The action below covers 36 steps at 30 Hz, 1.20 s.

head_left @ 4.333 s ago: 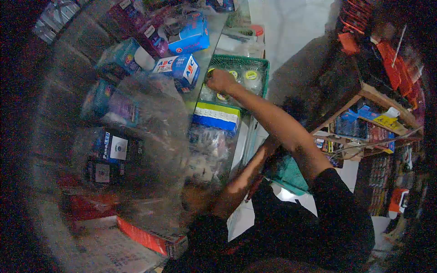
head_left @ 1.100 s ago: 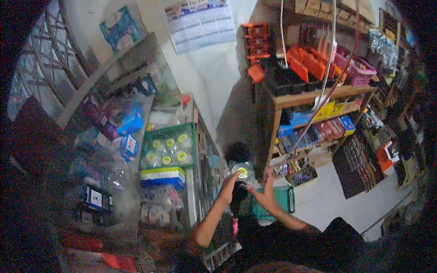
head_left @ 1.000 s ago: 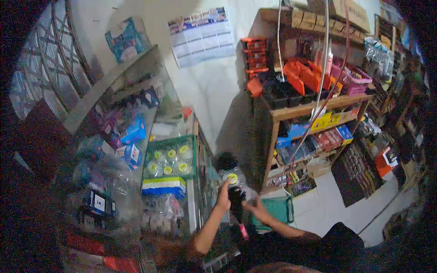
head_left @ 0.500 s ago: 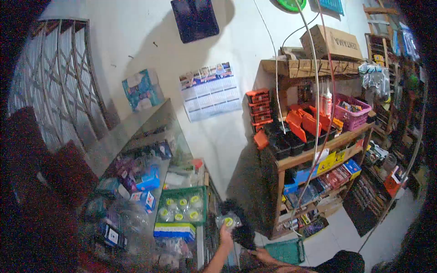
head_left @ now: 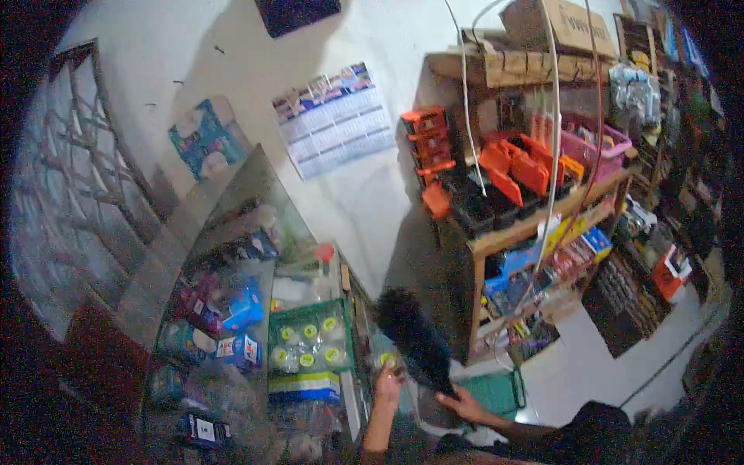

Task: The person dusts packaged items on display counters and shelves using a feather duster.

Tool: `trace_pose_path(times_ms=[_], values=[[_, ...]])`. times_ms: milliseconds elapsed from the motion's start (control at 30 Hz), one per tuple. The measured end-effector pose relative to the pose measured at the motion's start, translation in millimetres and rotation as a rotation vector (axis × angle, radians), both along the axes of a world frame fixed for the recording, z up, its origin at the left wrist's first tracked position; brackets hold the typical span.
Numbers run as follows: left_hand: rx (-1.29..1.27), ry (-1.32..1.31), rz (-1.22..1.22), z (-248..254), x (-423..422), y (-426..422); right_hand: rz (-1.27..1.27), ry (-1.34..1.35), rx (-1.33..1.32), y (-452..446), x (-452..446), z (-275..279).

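Note:
My left hand [head_left: 389, 381] is closed on a small clear packet with a round yellow-green label [head_left: 387, 359], right of the glass case. Just to its right, my right hand [head_left: 463, 404] grips the lower end of a dark, fluffy duster [head_left: 417, 333], whose bushy head points up and left. A green basket [head_left: 350, 325] on the left holds several packets with the same kind of label. Below that basket lies a yellow, white and blue box [head_left: 304, 387].
An ABC box [head_left: 239, 350] and plastic-wrapped goods fill the glass case at left. A wooden shelf [head_left: 478, 310] carries orange bins [head_left: 511, 167] and a pink basket [head_left: 612, 159]. Near the floor is another green basket [head_left: 496, 391]. Cords hang before the shelf.
The view first rose towards the wall, then dipped slightly. My left hand moved from the basket to a packet beside the case. The duster is now raised in my right hand, which was open earlier.

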<state>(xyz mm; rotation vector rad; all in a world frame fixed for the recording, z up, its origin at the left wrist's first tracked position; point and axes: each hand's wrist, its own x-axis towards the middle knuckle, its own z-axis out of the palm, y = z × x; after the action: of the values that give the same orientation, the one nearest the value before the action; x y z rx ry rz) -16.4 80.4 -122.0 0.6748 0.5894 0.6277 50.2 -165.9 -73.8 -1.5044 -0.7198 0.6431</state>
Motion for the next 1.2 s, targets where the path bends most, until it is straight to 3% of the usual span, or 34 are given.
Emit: trace_pose_path(times_ms=[33, 133, 233, 300, 367, 533, 633, 667, 767, 800, 900, 933, 1000, 1067, 1167, 1200], values=[[0.016, 0.004, 0.0, -24.5, -3.1, 4.8, 0.055, 0.052, -0.023, 1.0, 0.2, 27.3], [-0.07, -0.104, 0.02, 2.6, -10.6, -4.8, 0.222, 0.169, -0.135, -2.9, -0.3, 73.0], [-0.124, -0.097, -0.018, 47.4, -12.0, -25.1, 0.256, 0.009, -0.19, -2.8, 7.6, 45.9], [-0.314, -0.047, -0.006, 38.7, -11.6, -20.2, 0.244, -0.228, -0.139, -10.1, 10.3, 34.7], [-0.411, -0.021, 0.006, 32.2, -12.3, -17.8, 0.232, -0.149, -0.21, -18.9, 7.9, 35.3], [-0.221, -0.025, -0.021, 44.5, -11.8, -22.9, 0.254, -0.281, -0.167, -46.3, 5.8, 42.1], [-0.111, 0.02, -0.022, 41.6, -18.7, -27.1, 0.31, -0.107, -0.521, -51.3, 6.3, 70.1], [-0.044, 0.051, -0.03, 43.2, -22.1, -29.0, 0.268, -0.158, -0.598, -54.5, 3.4, 90.6], [0.099, 0.13, -0.069, 49.9, -31.1, -36.5, 0.084, -0.067, -0.245, -59.4, -0.1, 47.8], [0.033, 0.102, -0.084, 52.9, -31.9, -39.0, 0.069, -0.082, -0.202, -61.6, 2.1, 61.0], [-0.539, -0.204, -0.116, 77.0, -18.2, -45.7, 0.054, 0.061, -0.238, -72.1, 8.6, 43.7], [-0.906, -0.625, -0.267, 67.0, -19.4, -39.4, 0.061, 0.102, -0.275, -76.4, 10.0, 54.7], [-0.947, -0.848, -0.326, 56.6, -22.7, -34.7, 0.112, 0.123, -0.279, -82.7, 12.8, 76.2], [-0.404, -0.359, -0.116, 90.2, -13.0, -40.7, 0.202, 0.089, -0.284, -85.8, 17.1, 82.9], [-0.295, -0.403, -0.109, 106.4, -13.8, -42.7, 0.101, 0.112, -0.348, -94.9, 10.0, 67.0], [-0.408, -0.607, -0.221, 94.1, -16.7, -35.6, 0.059, 0.115, -0.364, -97.1, 4.6, 61.4]])
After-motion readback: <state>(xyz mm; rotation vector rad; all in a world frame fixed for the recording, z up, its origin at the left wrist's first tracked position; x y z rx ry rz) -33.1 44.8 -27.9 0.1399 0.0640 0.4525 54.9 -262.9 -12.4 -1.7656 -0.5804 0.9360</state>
